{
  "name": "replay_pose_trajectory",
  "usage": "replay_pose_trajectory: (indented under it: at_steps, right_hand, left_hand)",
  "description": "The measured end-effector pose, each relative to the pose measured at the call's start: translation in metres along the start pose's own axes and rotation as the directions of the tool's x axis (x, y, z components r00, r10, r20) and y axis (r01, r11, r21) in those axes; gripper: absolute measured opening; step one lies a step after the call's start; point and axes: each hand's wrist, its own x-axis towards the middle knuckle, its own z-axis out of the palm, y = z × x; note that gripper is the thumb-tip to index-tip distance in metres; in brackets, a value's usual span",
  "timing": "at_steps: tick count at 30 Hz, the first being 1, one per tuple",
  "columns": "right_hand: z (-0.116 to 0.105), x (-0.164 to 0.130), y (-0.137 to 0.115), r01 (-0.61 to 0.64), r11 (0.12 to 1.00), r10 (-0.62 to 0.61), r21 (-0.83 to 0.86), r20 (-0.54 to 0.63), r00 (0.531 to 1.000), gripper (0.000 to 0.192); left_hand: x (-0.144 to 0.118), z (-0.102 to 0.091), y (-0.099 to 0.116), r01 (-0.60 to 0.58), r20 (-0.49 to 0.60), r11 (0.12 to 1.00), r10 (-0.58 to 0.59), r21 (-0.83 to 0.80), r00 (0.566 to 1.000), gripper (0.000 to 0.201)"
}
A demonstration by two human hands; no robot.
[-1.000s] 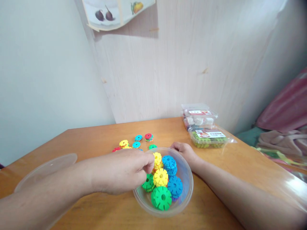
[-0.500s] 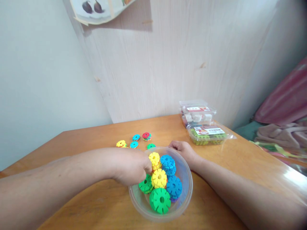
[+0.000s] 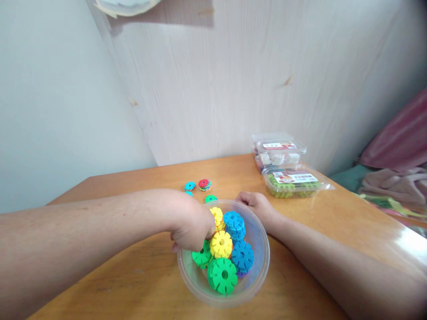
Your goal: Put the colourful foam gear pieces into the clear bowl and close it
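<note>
A clear plastic bowl (image 3: pixel 256 284) stands on the table near me. Inside are stacks of notched plastic discs: green discs (image 3: pixel 223 275), yellow discs (image 3: pixel 221 244) and blue discs (image 3: pixel 242 255). My left hand (image 3: pixel 193 222) reaches over the bowl's left rim, its fingers curled down beside the yellow discs. Its fingertips are hidden, so what they pinch does not show. At the far right rim, my right hand (image 3: pixel 256 206) is closed, gripping the bowl's edge. Beyond the bowl lie a green disc (image 3: pixel 210 198), a blue disc (image 3: pixel 190 186) and a small stack topped by a red disc (image 3: pixel 204 183).
Lidded clear boxes stand at the back right of the wooden table (image 3: pixel 160 178): one box with green pieces (image 3: pixel 293 182) and, behind it, stacked boxes with white pieces (image 3: pixel 278 153). A wall (image 3: pixel 213 98) rises behind. Folded cloth (image 3: pixel 387 184) lies off to the right.
My left hand has shifted slightly right and deeper over the bowl, its forearm now covering the yellow discs on the table. My right hand stays at the rim. The view has tilted down slightly.
</note>
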Motion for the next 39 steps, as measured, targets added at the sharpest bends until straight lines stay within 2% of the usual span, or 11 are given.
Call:
replay_pose_trajectory:
  at_steps: [6, 14, 20, 26, 33, 39]
  right_hand:
    - [-0.001, -0.001, -0.001, 0.001, 1.0, -0.001, -0.008, 0.01, 1.0, 0.024]
    - [0.0, -0.001, -0.005, -0.005, 0.999, 0.005, -0.044, -0.011, 1.0, 0.028]
    - [0.0, 0.0, -0.007, -0.018, 0.998, 0.017, -0.059, -0.008, 1.0, 0.03]
    - [0.0, 0.0, -0.007, -0.023, 0.998, 0.022, -0.066, -0.014, 1.0, 0.031]
    - [0.0, 0.002, -0.007, -0.024, 0.997, 0.023, -0.076, -0.007, 1.0, 0.03]
    - [-0.001, 0.002, -0.006, -0.02, 0.997, 0.02, -0.08, -0.009, 1.0, 0.03]
  left_hand:
    - [0.002, 0.003, -0.002, -0.026, 0.006, 0.998, 0.025, 0.053, 1.0, 0.015]
    - [0.005, 0.005, -0.003, -0.094, -0.101, 0.996, 0.095, 0.008, 0.99, 0.016]
    - [0.0, -0.001, 0.006, -0.048, -0.055, 0.997, 0.051, 0.056, 0.997, 0.021]
    - [-0.001, 0.0, 0.006, -0.047, -0.044, 0.994, 0.051, 0.095, 0.998, 0.011]
    - [0.003, 0.006, -0.001, -0.054, -0.101, 0.998, 0.058, 0.034, 0.993, 0.016]
    - [0.005, 0.009, 0.002, -0.046, -0.179, 0.999, 0.046, 0.001, 0.983, 0.016]
